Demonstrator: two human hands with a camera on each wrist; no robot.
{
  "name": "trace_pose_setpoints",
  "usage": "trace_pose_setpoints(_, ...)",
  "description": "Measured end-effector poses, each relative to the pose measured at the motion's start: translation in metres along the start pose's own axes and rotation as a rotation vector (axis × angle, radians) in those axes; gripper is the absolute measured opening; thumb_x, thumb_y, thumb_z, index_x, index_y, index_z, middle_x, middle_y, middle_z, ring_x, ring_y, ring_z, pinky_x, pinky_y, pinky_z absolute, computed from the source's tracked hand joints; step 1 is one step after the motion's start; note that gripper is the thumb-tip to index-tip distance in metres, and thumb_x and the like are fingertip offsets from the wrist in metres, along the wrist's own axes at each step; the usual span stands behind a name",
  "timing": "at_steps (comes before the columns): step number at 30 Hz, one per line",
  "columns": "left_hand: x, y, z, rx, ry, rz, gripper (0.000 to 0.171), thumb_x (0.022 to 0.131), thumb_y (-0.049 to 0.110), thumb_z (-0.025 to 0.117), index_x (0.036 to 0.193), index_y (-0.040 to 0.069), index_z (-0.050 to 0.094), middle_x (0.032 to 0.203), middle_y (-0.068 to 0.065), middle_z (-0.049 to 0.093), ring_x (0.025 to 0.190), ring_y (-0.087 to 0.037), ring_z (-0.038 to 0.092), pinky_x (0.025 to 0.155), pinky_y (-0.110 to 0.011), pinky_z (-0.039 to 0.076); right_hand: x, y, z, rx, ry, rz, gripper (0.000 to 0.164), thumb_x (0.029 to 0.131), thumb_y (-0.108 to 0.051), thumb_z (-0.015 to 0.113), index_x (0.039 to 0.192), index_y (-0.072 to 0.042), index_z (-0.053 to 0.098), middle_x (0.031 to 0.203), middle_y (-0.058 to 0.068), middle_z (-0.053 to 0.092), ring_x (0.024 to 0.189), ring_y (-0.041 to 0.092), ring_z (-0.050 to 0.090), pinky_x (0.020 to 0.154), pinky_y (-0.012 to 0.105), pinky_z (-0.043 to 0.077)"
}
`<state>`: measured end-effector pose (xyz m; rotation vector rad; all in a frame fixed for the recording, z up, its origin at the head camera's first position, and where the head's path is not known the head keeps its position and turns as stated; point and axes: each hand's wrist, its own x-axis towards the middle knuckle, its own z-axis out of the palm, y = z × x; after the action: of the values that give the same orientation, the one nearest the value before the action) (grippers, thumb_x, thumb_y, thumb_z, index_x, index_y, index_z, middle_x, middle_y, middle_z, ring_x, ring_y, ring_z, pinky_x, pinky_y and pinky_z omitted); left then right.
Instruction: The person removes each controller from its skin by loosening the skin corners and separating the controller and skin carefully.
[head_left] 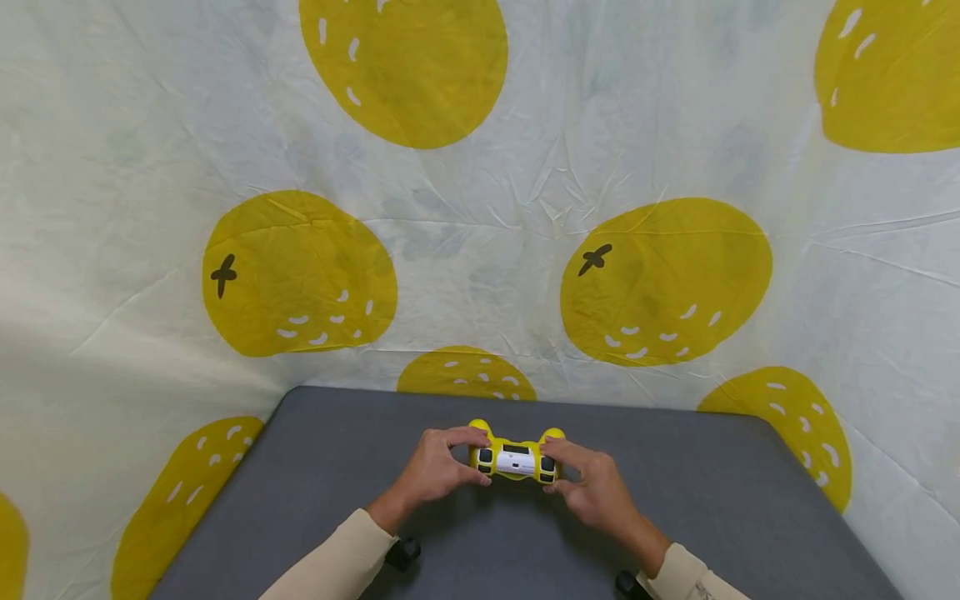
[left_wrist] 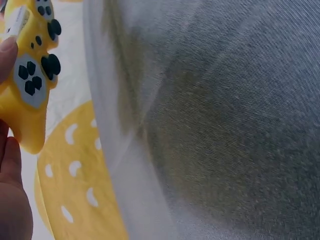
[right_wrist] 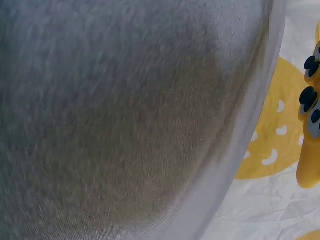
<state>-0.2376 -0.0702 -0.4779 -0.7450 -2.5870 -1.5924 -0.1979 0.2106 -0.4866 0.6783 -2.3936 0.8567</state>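
Both hands hold a yellow game controller [head_left: 515, 460] over the far half of the table in the head view. Its back edge with the white panel and dark shoulder buttons faces the head camera, grips pointing away. My left hand [head_left: 435, 467] pinches the left end between thumb and fingers; my right hand [head_left: 600, 492] pinches the right end likewise. In the left wrist view part of the left hand [left_wrist: 15, 195] shows beside the controller [left_wrist: 30, 125], whose black thumbsticks and buttons are visible. The right wrist view catches only one side of the controller [right_wrist: 310, 160]; the right hand is out of that view.
A dark grey table [head_left: 337, 450] lies beneath the hands, with soft shadows on it. Behind and beside it hangs a white cloth [head_left: 480, 292] printed with large yellow fruit shapes. Black wrist devices show by the left cuff [head_left: 403, 553] and right cuff [head_left: 678, 571].
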Motion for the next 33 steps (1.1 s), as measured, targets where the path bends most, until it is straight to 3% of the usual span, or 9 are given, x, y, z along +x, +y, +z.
trace_pose_setpoints(6, -0.001, -0.001, -0.001, 0.053, -0.010, 0.036, 0.045, 0.070, 0.021, 0.098, 0.112, 0.021, 0.081, 0.117, 0.002, 0.079, 0.122, -0.025, 0.070, 0.103, -0.055, 0.055, -0.003, 0.001, 0.003, -0.031, 0.016, -0.034, 0.059, 0.056, 0.002, 0.098, 0.111, -0.014, 0.080, 0.116, 0.002, 0.079, 0.103, 0.025, 0.078, 0.086, 0.037, 0.064)
trace_pose_setpoints(11, -0.001, -0.003, -0.002, 0.050, -0.038, 0.049, 0.048, 0.071, 0.021, 0.097, 0.116, 0.019, 0.080, 0.120, 0.001, 0.079, 0.124, -0.025, 0.069, 0.104, -0.054, 0.055, -0.004, 0.002, 0.004, -0.024, 0.024, -0.045, 0.058, 0.057, 0.002, 0.098, 0.110, -0.013, 0.080, 0.115, 0.003, 0.080, 0.102, 0.025, 0.078, 0.085, 0.038, 0.064)
trace_pose_setpoints(12, -0.001, -0.004, -0.002, 0.048, -0.044, 0.052, 0.048, 0.072, 0.021, 0.097, 0.117, 0.018, 0.080, 0.120, 0.000, 0.078, 0.125, -0.026, 0.069, 0.105, -0.054, 0.055, -0.004, 0.002, 0.005, -0.023, 0.020, -0.041, 0.058, 0.057, 0.003, 0.098, 0.110, -0.013, 0.080, 0.115, 0.003, 0.080, 0.102, 0.025, 0.078, 0.084, 0.043, 0.065)
trace_pose_setpoints(19, -0.002, -0.006, 0.000, 0.066, -0.052, 0.065, 0.046, 0.075, 0.021, 0.095, 0.119, 0.019, 0.080, 0.124, 0.002, 0.077, 0.125, -0.024, 0.069, 0.104, -0.043, 0.057, -0.004, 0.003, 0.005, -0.037, -0.014, -0.014, 0.058, 0.059, 0.003, 0.097, 0.112, -0.013, 0.079, 0.118, 0.005, 0.079, 0.106, 0.027, 0.077, 0.085, 0.044, 0.064)
trace_pose_setpoints(27, -0.003, -0.005, 0.007, 0.195, 0.024, 0.243, 0.044, 0.076, 0.019, 0.094, 0.117, 0.013, 0.080, 0.119, -0.003, 0.079, 0.114, -0.023, 0.075, 0.097, -0.039, 0.061, -0.004, 0.005, 0.000, -0.073, -0.022, -0.058, 0.064, 0.059, 0.009, 0.095, 0.117, -0.010, 0.077, 0.122, 0.007, 0.077, 0.109, 0.028, 0.076, 0.085, 0.042, 0.064)
trace_pose_setpoints(33, -0.004, -0.005, 0.008, 0.229, 0.045, 0.321, 0.043, 0.075, 0.017, 0.094, 0.115, 0.009, 0.080, 0.115, -0.005, 0.081, 0.112, -0.024, 0.076, 0.096, -0.038, 0.062, -0.004, 0.004, -0.002, -0.108, -0.049, -0.101, 0.064, 0.061, 0.005, 0.096, 0.120, -0.010, 0.075, 0.123, 0.006, 0.077, 0.109, 0.025, 0.076, 0.087, 0.042, 0.064)
